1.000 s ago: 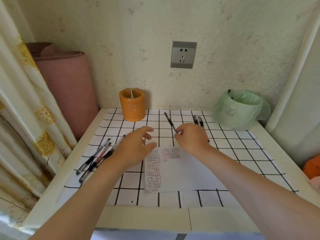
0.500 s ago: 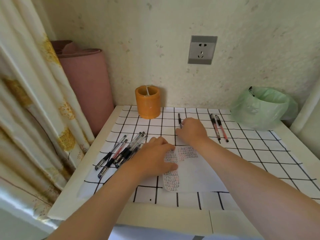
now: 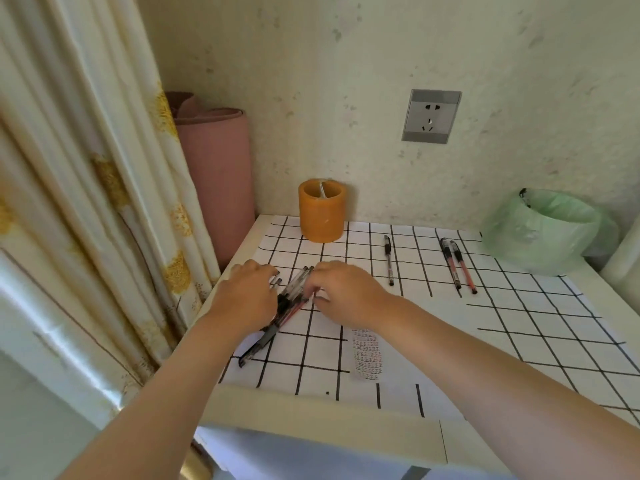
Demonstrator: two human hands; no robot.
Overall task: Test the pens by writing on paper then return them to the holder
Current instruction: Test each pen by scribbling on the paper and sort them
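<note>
A mottled cream wall [image 3: 381, 64] with a grey socket [image 3: 431, 116] backs a white table [image 3: 311, 407] covered by a black-gridded cloth [image 3: 519, 323]. A flowered cream curtain [image 3: 86, 202] hangs along its left edge. A rolled pink mat [image 3: 221, 174] stands upright beyond the far left corner, and a green-bagged bin [image 3: 547, 233] sits at the far right corner.

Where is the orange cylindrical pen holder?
In the head view, the orange cylindrical pen holder stands back-left on the table, right of the pink roll.

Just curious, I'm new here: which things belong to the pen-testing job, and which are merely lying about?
Job: bunch of pens, single black pen, pair of pens, orange pen holder, scribbled paper.
Lying about: green bag-lined bin, wall socket, pink rolled mat, curtain.
</note>
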